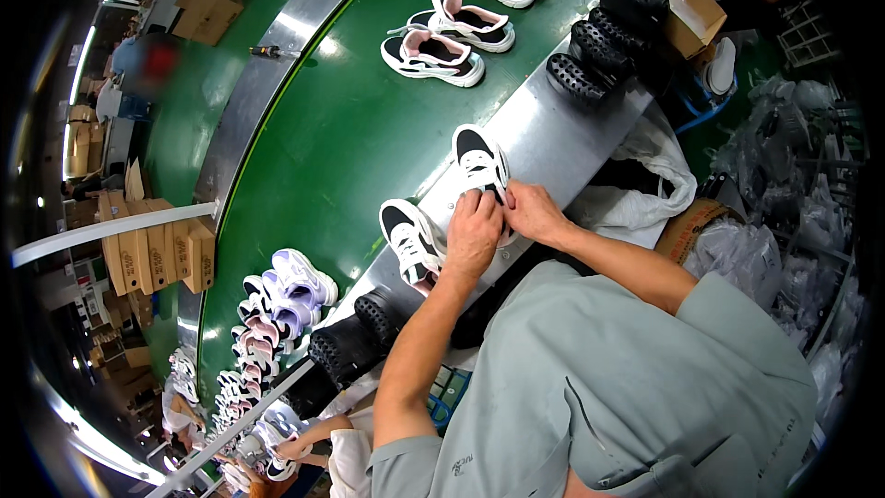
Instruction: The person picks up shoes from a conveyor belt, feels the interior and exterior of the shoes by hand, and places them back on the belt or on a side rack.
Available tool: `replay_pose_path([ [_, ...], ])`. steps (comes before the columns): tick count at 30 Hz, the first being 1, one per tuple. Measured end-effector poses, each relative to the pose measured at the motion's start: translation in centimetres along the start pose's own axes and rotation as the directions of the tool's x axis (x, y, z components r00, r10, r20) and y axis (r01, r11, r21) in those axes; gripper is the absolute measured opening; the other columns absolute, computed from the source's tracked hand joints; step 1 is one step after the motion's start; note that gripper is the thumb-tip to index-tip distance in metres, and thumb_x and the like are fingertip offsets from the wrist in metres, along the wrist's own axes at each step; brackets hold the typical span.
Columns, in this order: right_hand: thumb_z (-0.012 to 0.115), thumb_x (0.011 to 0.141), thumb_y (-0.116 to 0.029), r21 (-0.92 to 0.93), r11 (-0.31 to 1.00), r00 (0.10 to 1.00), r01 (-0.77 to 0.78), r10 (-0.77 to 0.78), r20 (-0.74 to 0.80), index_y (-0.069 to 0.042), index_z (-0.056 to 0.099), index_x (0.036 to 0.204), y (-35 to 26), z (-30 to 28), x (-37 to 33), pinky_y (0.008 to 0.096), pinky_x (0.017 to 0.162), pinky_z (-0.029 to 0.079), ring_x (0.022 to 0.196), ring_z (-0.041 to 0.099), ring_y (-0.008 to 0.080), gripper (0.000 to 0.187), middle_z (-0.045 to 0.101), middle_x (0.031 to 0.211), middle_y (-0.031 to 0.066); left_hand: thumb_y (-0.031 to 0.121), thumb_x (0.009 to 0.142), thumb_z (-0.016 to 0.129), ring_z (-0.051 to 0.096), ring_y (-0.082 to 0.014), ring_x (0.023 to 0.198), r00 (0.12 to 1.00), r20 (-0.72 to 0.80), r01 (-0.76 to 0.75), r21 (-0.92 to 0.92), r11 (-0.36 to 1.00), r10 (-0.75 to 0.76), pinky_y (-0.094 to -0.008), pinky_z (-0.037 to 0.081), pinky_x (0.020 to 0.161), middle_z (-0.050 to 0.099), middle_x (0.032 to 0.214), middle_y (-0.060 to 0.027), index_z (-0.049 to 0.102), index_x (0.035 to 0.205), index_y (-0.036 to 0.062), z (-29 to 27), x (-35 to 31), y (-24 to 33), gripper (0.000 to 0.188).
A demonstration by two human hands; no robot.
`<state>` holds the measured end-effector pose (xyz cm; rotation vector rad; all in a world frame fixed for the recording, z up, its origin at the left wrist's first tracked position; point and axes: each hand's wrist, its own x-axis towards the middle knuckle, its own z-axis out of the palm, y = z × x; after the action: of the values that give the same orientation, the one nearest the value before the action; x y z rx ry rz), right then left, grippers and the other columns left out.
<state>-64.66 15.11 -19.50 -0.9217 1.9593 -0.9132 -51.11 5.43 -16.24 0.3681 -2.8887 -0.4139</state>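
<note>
A white and black sneaker (478, 155) rests on the metal ledge in front of me, its toe pointing away. My left hand (474, 229) is closed over the lace area, fingers bent and pressed together. Close against it, my right hand (535, 212) pinches at the opening side of the same shoe. The fingertips cover the upper laces, so exactly what they grip there is hard to see. Just left of my left hand lies a similar sneaker (409, 236), white and black with pink inside, touched by neither hand.
The metal ledge (576, 129) borders a green conveyor (323, 157) carrying pink-lined sneakers (431, 57) and purple shoes (300, 281). Black shoe lasts (590, 60) stand at right, others (343, 350) at left. A cardboard box (678, 5) sits far right. Another person's arm (313, 433) shows lower left.
</note>
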Motion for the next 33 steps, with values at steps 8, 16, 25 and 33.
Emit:
replay_pose_path([
  [8,0.066,0.088,-0.013,0.106,0.994,0.996,0.017,-0.027,0.090,0.003,0.054,0.091,-0.1,2.6,-0.6,0.0495,0.070,0.050,0.079,0.065,0.0453,0.021,0.065,0.081,0.0241,0.025,0.086,0.073,0.057,-0.0371,0.084,0.694,-0.137,0.692,-0.147,0.707,-0.707,-0.0478,0.045,0.079,0.066,0.088,-0.0185,0.072,0.091,-0.0013,1.2,-1.9,3.9,0.027],
  [16,0.070,0.091,-0.020,0.511,0.826,0.944,-0.239,0.074,0.322,-0.002,0.062,0.093,-2.3,-2.9,3.1,0.0277,0.046,0.043,0.059,0.053,0.0101,0.021,0.059,0.075,0.0023,0.028,0.089,0.070,0.057,-0.0374,0.082,0.441,0.031,0.808,-0.450,0.381,-0.897,-0.0476,0.045,0.077,0.067,0.077,-0.0195,0.073,0.081,-0.0015,1.8,-2.3,1.8,0.031],
  [25,0.071,0.090,-0.018,0.425,0.799,0.813,-0.426,0.131,0.567,-0.003,0.062,0.081,-6.4,-3.1,6.5,0.0242,0.040,0.027,0.050,0.039,0.0081,0.020,0.052,0.067,0.0009,0.026,0.093,0.067,0.053,-0.0288,0.062,0.339,0.133,0.727,-0.665,0.170,-0.931,-0.0411,0.044,0.065,0.063,0.067,-0.0167,0.070,0.080,-0.0027,2.5,-2.4,2.1,0.032],
  [33,0.069,0.093,-0.013,0.452,0.693,0.749,-0.562,0.195,0.633,-0.005,0.061,0.080,-1.2,-1.8,4.3,0.0239,0.040,0.029,0.052,0.044,0.0074,0.017,0.055,0.067,0.0015,0.017,0.094,0.068,0.050,-0.0134,0.063,0.168,0.217,0.471,-0.875,-0.115,-0.962,-0.0323,0.042,0.061,0.061,0.067,-0.0040,0.071,0.091,-0.0064,3.1,-2.5,2.4,0.024],
])
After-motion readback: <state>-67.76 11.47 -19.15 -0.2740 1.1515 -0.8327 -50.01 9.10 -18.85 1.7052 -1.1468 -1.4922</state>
